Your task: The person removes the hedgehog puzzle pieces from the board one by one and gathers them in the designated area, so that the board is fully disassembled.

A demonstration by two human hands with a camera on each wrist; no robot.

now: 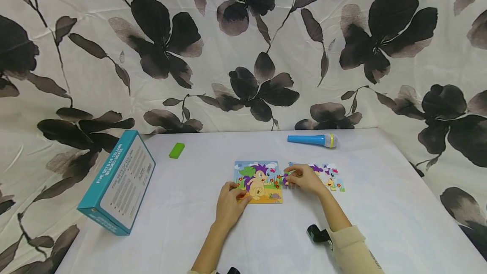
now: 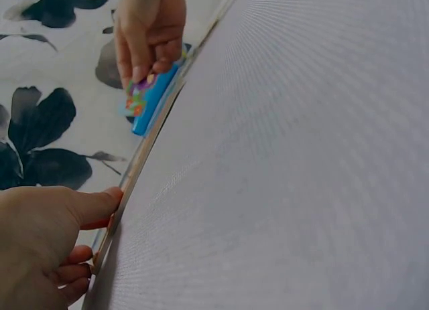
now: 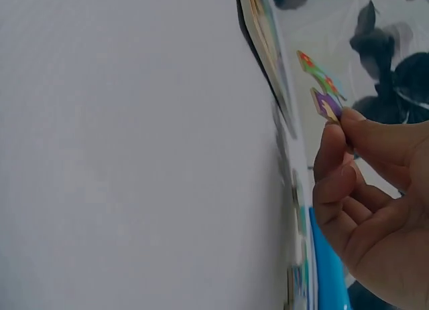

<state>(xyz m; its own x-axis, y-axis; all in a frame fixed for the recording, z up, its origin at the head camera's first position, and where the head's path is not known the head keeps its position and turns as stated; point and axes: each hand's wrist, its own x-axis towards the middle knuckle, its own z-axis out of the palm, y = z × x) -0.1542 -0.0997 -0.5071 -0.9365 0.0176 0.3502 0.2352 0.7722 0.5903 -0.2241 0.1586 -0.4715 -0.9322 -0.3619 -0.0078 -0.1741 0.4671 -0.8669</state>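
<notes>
Puzzle piece (image 3: 326, 103) raised beside right edge of puzzle board (image 1: 266, 201). Right hand (image 1: 304, 179): thumb and fingertip clamped on piece. Left hand (image 1: 229, 207): fingers clamped at board's lower-left corner. Advisable: brace board, pinch lightly, level piece.

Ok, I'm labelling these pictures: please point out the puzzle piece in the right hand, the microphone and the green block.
Puzzle piece (image 3: 328, 86), right wrist view, on its printed face.
Microphone (image 1: 311, 140), head view, on its blue handle.
Green block (image 1: 176, 150), head view, on its upper face.
</notes>
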